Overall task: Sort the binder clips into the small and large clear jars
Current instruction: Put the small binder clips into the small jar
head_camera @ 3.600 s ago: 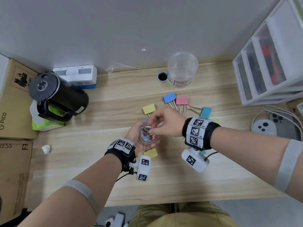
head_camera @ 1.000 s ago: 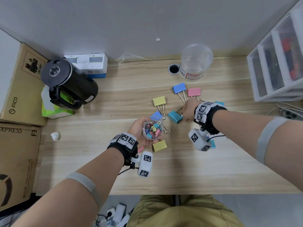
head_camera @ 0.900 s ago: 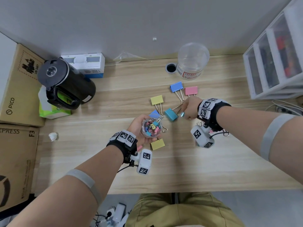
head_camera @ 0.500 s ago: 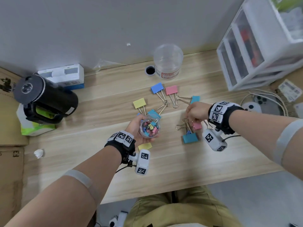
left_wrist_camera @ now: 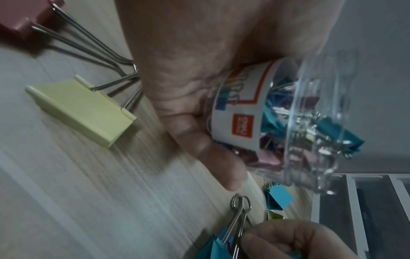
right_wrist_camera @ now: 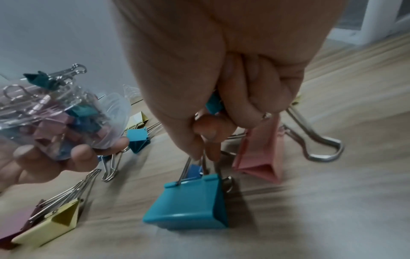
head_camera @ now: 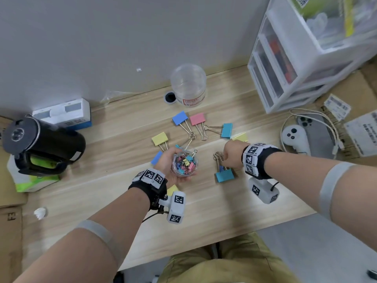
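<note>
My left hand (head_camera: pixel 163 167) grips the small clear jar (head_camera: pixel 184 164), full of small coloured clips, just above the table. To its right, my right hand (head_camera: pixel 231 157) pinches the wire handles of a large teal binder clip (head_camera: pixel 224 175) whose body sits on the wood. In the right wrist view, thumb and forefinger (right_wrist_camera: pixel 199 140) hold those wires above the teal clip (right_wrist_camera: pixel 190 205), and a small teal clip (right_wrist_camera: pixel 214 105) is tucked in the curled fingers. The large clear jar (head_camera: pixel 188 84) stands at the back by the wall. Several large clips lie between: blue (head_camera: pixel 180 117), pink (head_camera: pixel 197 119), teal (head_camera: pixel 226 130), yellow (head_camera: pixel 159 138).
A black kettle (head_camera: pixel 38 146) and a white box (head_camera: pixel 63 115) stand at the left. At the right are a white drawer unit (head_camera: pixel 306 58), a controller (head_camera: pixel 295 139) and cables. A pink large clip (right_wrist_camera: pixel 261 157) lies right beside the held one.
My right hand has carried the teal large clip from the middle of the clips to the front right and lowered it to the table. The left hand still holds the small jar.
</note>
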`<state>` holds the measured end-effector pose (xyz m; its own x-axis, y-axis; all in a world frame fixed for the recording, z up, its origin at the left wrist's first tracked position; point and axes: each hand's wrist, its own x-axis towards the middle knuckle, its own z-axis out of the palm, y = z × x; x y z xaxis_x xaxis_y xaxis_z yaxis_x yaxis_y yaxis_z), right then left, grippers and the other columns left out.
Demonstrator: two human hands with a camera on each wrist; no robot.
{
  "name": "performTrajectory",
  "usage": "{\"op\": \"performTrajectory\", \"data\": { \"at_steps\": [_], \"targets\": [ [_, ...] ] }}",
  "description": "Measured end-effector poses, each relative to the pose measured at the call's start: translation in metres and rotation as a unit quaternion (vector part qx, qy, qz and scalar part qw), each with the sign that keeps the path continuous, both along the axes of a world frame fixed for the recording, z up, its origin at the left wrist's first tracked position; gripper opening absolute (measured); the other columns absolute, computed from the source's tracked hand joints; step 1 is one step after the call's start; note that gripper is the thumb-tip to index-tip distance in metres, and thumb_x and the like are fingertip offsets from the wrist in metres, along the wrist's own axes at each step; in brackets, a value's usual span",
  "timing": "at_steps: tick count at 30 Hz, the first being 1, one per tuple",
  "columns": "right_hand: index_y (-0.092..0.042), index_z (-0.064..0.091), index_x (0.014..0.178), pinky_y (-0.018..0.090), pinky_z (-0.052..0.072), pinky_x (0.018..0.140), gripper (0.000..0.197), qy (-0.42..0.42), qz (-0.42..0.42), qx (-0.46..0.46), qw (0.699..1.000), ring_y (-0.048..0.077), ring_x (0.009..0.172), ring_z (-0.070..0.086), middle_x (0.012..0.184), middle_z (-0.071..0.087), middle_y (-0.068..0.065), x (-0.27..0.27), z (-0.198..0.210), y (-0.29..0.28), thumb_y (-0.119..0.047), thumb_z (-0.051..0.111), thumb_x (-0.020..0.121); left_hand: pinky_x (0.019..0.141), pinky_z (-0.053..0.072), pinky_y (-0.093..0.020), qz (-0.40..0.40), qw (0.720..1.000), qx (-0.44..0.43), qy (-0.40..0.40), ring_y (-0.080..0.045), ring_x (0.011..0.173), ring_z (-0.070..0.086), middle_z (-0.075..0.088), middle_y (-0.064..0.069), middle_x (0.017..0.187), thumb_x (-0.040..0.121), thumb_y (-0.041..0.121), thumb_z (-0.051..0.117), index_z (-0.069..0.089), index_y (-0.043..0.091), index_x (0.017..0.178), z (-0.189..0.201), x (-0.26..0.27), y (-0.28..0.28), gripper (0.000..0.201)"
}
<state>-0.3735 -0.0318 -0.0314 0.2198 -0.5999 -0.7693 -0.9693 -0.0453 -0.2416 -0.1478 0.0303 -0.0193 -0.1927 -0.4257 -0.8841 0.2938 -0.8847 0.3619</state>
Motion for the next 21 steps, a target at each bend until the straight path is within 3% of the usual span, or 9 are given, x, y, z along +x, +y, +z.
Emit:
{"op": "performTrajectory", "data": {
  "at_steps": [2, 4, 7, 9, 12, 16, 19, 21],
  "targets": [
    [-0.003, 0.069, 0.075, 0.027, 0.045, 0.058, 0.026, -0.009, -0.009, 0.005, 1.000, 0.024, 0.059, 0.051, 0.062, 0.055, 0.006, 0.007, -0.003, 0.002, -0.028, 0.062, 0.081, 0.052, 0.054, -0.030, 0.007, 1.000, -0.001, 0.006, -0.034, 0.073, 0.071, 0.065, -0.022, 0.112, 0.095, 0.034, 0.045, 0.064, 0.004, 0.110, 0.000, 0.001, 0.002, 0.039],
    [-0.006, 0.065, 0.069, 0.028, 0.043, 0.058, 0.028, -0.025, -0.016, 0.013, 0.999, 0.024, 0.061, 0.050, 0.063, 0.054, 0.007, 0.012, -0.003, 0.004, -0.030, 0.059, 0.082, 0.051, 0.054, -0.030, 0.015, 1.000, 0.002, 0.014, -0.034, 0.072, 0.070, 0.066, -0.021, 0.109, 0.095, 0.033, 0.043, 0.064, 0.003, 0.111, 0.000, 0.005, 0.004, 0.040],
    [-0.005, 0.071, 0.080, 0.037, 0.055, 0.062, 0.026, -0.054, -0.004, 0.020, 0.998, 0.022, 0.065, 0.056, 0.074, 0.069, 0.013, 0.016, -0.007, 0.002, -0.027, 0.059, 0.072, 0.050, 0.054, -0.030, 0.030, 0.999, 0.007, 0.021, -0.033, 0.071, 0.070, 0.069, -0.019, 0.101, 0.097, 0.035, 0.044, 0.065, 0.002, 0.112, -0.001, 0.014, 0.010, 0.042],
    [-0.013, 0.075, 0.085, 0.035, 0.058, 0.069, 0.019, -0.048, 0.049, 0.018, 0.997, 0.019, 0.074, 0.064, 0.082, 0.073, 0.005, 0.016, -0.005, -0.001, -0.020, 0.061, 0.074, 0.051, 0.054, -0.030, 0.039, 0.999, 0.008, 0.021, -0.033, 0.072, 0.070, 0.070, -0.017, 0.099, 0.096, 0.036, 0.047, 0.066, 0.003, 0.114, -0.003, 0.021, 0.014, 0.042],
    [-0.025, 0.072, 0.087, 0.024, 0.055, 0.069, 0.020, -0.024, 0.126, 0.002, 0.992, 0.014, 0.082, 0.065, 0.088, 0.069, -0.010, 0.015, -0.003, -0.002, -0.011, 0.061, 0.077, 0.053, 0.055, -0.030, 0.051, 0.999, 0.010, 0.015, -0.033, 0.074, 0.070, 0.069, -0.017, 0.102, 0.092, 0.037, 0.050, 0.064, 0.003, 0.122, -0.006, 0.029, 0.020, 0.048],
    [-0.030, 0.069, 0.083, 0.026, 0.058, 0.073, 0.023, 0.001, 0.157, -0.007, 0.988, 0.012, 0.082, 0.067, 0.086, 0.068, -0.015, 0.017, -0.013, 0.003, -0.011, 0.063, 0.073, 0.050, 0.054, -0.029, 0.083, 0.996, 0.009, 0.021, -0.033, 0.072, 0.070, 0.069, -0.018, 0.101, 0.091, 0.033, 0.048, 0.066, 0.004, 0.112, -0.007, 0.040, 0.030, 0.040],
    [-0.032, 0.067, 0.082, 0.021, 0.051, 0.067, 0.021, -0.022, 0.166, -0.024, 0.986, 0.012, 0.081, 0.064, 0.082, 0.063, -0.017, 0.018, -0.014, 0.005, -0.013, 0.061, 0.075, 0.049, 0.053, -0.028, 0.100, 0.995, 0.008, 0.017, -0.035, 0.073, 0.070, 0.068, -0.020, 0.104, 0.092, 0.032, 0.047, 0.067, 0.005, 0.102, -0.006, 0.046, 0.035, 0.035],
    [-0.031, 0.067, 0.085, 0.021, 0.048, 0.065, 0.023, -0.038, 0.178, -0.017, 0.983, 0.011, 0.082, 0.062, 0.081, 0.060, -0.019, 0.020, -0.012, 0.006, -0.011, 0.061, 0.075, 0.050, 0.053, -0.028, 0.111, 0.994, 0.005, 0.015, -0.036, 0.075, 0.070, 0.067, -0.023, 0.111, 0.091, 0.033, 0.046, 0.066, 0.004, 0.107, -0.008, 0.051, 0.038, 0.037]
  ]
}}
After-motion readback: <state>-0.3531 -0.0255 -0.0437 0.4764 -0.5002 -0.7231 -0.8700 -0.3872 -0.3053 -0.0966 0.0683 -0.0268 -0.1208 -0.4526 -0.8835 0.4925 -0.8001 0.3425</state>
